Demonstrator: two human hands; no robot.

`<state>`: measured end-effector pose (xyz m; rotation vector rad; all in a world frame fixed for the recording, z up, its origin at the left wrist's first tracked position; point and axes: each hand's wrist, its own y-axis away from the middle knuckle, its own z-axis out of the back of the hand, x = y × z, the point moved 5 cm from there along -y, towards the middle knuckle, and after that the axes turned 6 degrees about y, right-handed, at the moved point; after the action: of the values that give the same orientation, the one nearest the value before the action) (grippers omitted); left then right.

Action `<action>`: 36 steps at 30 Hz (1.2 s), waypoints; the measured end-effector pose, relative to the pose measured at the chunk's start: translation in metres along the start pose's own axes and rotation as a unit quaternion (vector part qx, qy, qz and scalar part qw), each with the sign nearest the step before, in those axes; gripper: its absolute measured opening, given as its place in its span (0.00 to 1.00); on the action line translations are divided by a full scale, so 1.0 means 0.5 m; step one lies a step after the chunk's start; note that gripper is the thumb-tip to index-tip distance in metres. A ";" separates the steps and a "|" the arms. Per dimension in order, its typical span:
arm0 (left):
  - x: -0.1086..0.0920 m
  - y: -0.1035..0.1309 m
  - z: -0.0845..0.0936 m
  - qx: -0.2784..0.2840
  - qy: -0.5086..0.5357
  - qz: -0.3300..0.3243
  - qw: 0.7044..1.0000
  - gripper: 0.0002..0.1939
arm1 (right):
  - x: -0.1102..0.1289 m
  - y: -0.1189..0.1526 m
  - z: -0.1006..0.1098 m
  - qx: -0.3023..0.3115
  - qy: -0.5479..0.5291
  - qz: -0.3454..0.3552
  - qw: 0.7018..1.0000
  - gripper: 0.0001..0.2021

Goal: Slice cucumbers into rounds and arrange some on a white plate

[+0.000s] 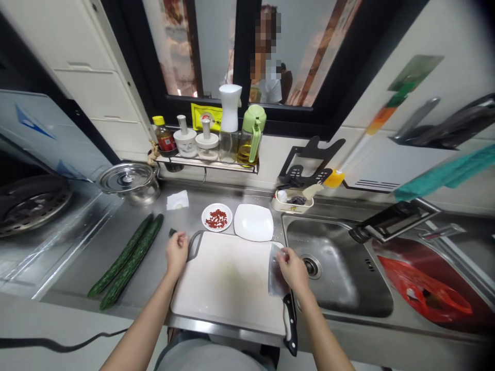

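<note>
My left hand (pixel 178 253) is at the far left corner of the white cutting board (pixel 228 273), beside its grey handle. The fingers are curled together, with a small dark green piece (pixel 172 232) right at their tips; I cannot tell whether they grip it. Along the board's right edge lies a kitchen knife (pixel 278 278), its black handle toward me and past the front edge. My right hand (pixel 293 265) is over the far end of the blade, fingertips pinched together. What they hold, if anything, is hidden. Faint greenish wet marks show on the board.
Two long cucumbers (pixel 129 263) lie on the left of the steel counter. Behind the board are a plate of red bits (pixel 216 217) and a square white plate (pixel 253 222). A lidded pot (pixel 133 183) stands back left; the sink (pixel 336 268) is right.
</note>
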<state>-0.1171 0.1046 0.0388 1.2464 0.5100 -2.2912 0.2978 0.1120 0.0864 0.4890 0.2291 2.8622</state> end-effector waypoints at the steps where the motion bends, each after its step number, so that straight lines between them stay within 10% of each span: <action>1: 0.015 -0.012 0.021 -0.032 -0.038 -0.012 0.999 0.13 | -0.011 0.019 -0.004 0.002 0.004 -0.009 1.000 0.16; 5: 0.058 -0.053 0.064 -0.080 -0.127 -0.019 0.988 0.14 | -0.044 0.078 -0.019 0.028 0.023 -0.025 0.999 0.17; 19: 0.095 -0.106 0.048 -0.039 -0.074 -0.007 0.996 0.13 | -0.065 0.150 -0.041 0.144 0.080 -0.086 0.982 0.17; 36: -0.017 0.107 -0.054 0.137 0.383 0.074 0.911 0.23 | -0.064 0.141 -0.047 0.127 0.060 -0.091 0.986 0.16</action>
<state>-0.0644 0.0770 0.0272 2.2502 0.3257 -1.7142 0.3051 0.0337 0.0681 0.3209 0.6327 2.6981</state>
